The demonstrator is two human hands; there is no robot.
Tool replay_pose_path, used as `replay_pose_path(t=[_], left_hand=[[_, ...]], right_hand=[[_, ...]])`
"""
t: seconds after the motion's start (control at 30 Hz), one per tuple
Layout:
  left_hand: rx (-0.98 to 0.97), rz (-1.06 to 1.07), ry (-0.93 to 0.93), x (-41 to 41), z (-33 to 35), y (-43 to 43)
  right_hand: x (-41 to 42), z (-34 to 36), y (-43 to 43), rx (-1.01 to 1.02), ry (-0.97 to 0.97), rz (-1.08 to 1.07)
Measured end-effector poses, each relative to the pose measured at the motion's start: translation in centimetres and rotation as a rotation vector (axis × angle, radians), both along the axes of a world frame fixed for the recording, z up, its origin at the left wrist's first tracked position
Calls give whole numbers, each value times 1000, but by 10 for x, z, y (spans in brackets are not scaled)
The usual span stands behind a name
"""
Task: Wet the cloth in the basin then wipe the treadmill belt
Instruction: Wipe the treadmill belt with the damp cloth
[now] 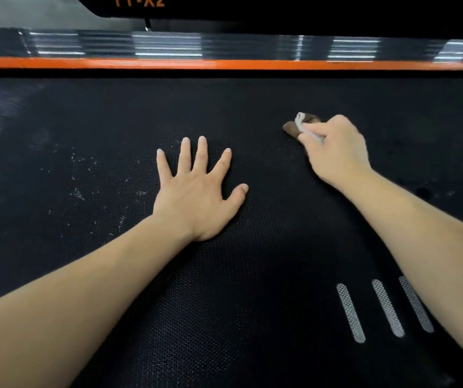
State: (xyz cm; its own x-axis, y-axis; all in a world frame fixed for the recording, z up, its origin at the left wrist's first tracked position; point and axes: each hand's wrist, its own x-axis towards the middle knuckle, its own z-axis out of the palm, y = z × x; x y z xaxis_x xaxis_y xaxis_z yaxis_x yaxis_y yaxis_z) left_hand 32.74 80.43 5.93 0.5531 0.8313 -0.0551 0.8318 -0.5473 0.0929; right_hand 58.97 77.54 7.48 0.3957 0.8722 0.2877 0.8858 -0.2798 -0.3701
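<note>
Treadmill belt [224, 303], black and textured, filled the view, with three grey stripes [387, 309] nearest on the right. The left hand [199, 191] lay flat on it, grip spread apart, white specks [79, 191] just to its left. Farther off, the right hand [336, 152] had its grip clamped on a bunched brown-and-white cloth [300, 125] that touched the belt and pointed away and leftward. Beyond, an orange strip [224, 64] and a ribbed rail [168, 46] ran left to right; orange writing [140, 1], cut off at the top, ended in "X2".

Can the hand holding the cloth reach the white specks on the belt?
Probably, but not straight across: the left hand lies flat between the right hand, gripping the cloth, and the white specks.
</note>
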Motion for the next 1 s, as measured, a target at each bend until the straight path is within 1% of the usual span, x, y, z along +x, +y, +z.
replay_pose_path(t=[0.03, 0.13, 0.17, 0.2, 0.27, 0.3, 0.33, 0.37, 0.4, 0.43, 0.5, 0.53, 0.57, 0.6, 0.63, 0.67, 0.73, 0.77, 0.8, 0.83, 0.9, 0.93, 0.97, 1.0], left_hand=[[3, -2, -1, 0, 0, 0], [-11, -1, -16, 0, 1, 1], [-13, 1, -16, 0, 2, 1], [-12, 1, -10, -1, 2, 0], [-13, 0, 3, -1, 2, -1], [-15, 0, 3, -1, 3, -1], [-15, 1, 0, -1, 2, -1], [-13, 1, -7, -1, 3, -1], [-10, -2, -19, -2, 3, -1], [-4, -5, -33, -2, 2, -1], [8, -8, -55, -4, 2, -2], [11, -6, -63, -4, 2, -2], [11, -5, -68, -4, 3, -2], [6, -7, -68, -4, 4, -3], [-7, -12, -69, -4, 6, -6], [-23, -19, -72, -5, 8, -10], [-47, -39, -83, -10, 11, -27], [-52, -57, -84, -14, 11, -39], [-51, -76, -83, -18, 11, -51], [-48, -91, -78, -22, 10, -61], [-24, -104, -66, -26, 7, -72], [-2, -104, -63, -27, 5, -72], [17, -103, -62, -27, 4, -72], [28, -103, -59, -27, 2, -72]], right_hand=[[-14, -3, -10, -3, 6, 59], [-47, -4, -56, -29, 81, 357], [-44, -1, -62, -40, 70, 391], [-34, 1, -60, -38, 36, 373], [-8, 4, -47, -15, -8, 170], [3, 4, -42, -4, 15, 57], [4, 3, -41, 4, 40, -5], [-5, 2, -46, -6, 46, -18], [-22, 0, -55, -17, 38, 20], [-42, -3, -69, -17, 44, 105], [-77, -4, -106, -23, 123, 299], [-83, -3, -119, -46, 142, 362], [-80, -2, -125, -57, 120, 392], [-71, -1, -123, -44, 81, 384], [-57, -1, -118, -18, 55, 318], [-43, -1, -111, 8, 40, 209], [-27, 0, -104, 5, 68, 18], [-33, -2, -109, -12, 88, -17], [-45, -2, -117, -28, 99, -5], [-61, -3, -128, -26, 101, 66], [-93, -2, -158, -30, 125, 311], [-100, 0, -169, -62, 130, 408], [-96, 2, -173, -81, 111, 460], [-86, 5, -171, -75, 81, 457]])
